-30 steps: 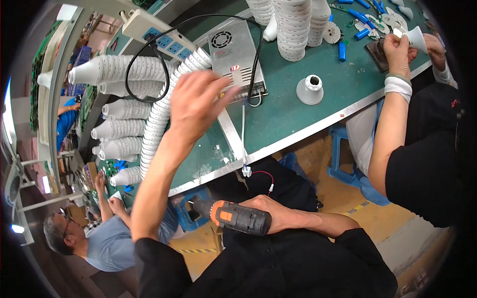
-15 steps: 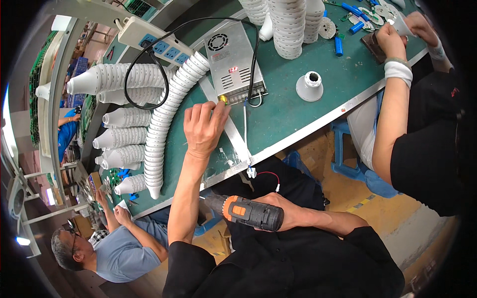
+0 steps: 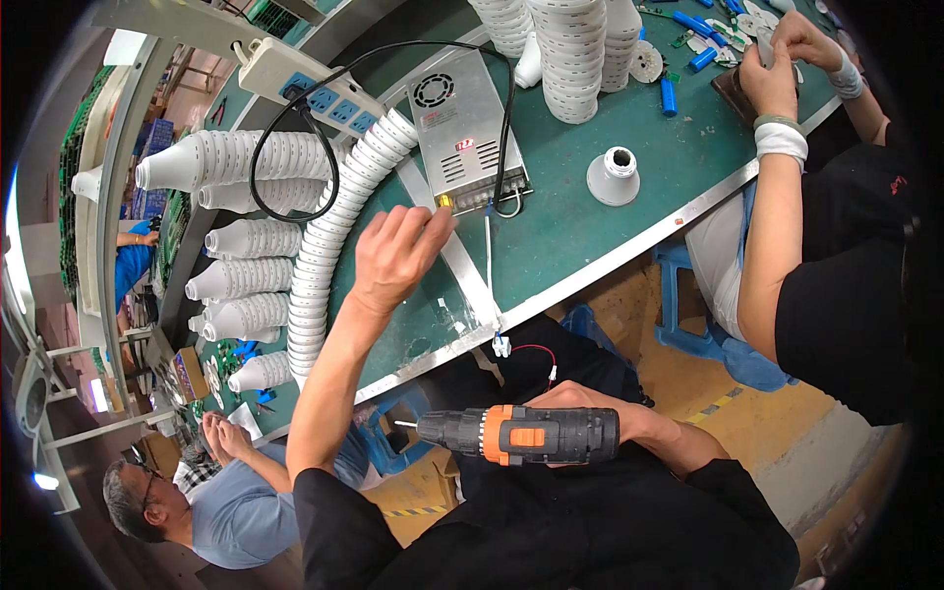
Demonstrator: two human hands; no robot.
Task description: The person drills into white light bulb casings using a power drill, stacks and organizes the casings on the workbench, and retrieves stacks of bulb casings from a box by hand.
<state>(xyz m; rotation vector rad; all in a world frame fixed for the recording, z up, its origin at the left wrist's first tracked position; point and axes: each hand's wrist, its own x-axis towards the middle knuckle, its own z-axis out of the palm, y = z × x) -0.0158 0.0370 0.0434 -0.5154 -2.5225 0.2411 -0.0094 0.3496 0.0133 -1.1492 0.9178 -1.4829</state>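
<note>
My right hand (image 3: 582, 396) is wrapped round a black and orange cordless drill (image 3: 526, 437), held level above my lap with its bit pointing left. Its body hides much of that hand. My left hand (image 3: 398, 254) is raised over the green bench, fingers curled together, just off the near end of a silver power supply box (image 3: 455, 123). Whatever those fingers may hold is hidden. Beside them are a small yellow piece (image 3: 444, 201) and the box's row of terminals. From there a white cable (image 3: 489, 256) runs down over the bench edge to a white connector (image 3: 501, 345).
A white cone-shaped housing (image 3: 614, 177) stands right of the box. Nested white housings lie in a long curved row (image 3: 320, 241) at left; tall stacks (image 3: 568, 59) stand behind. A black cord (image 3: 339, 65) loops to a power strip (image 3: 307, 87). Co-workers (image 3: 836, 285) sit on both sides.
My left hand has drawn slightly back from the terminal end of the box. The drill has shifted right and turned level, showing its bit clear of my left forearm.
</note>
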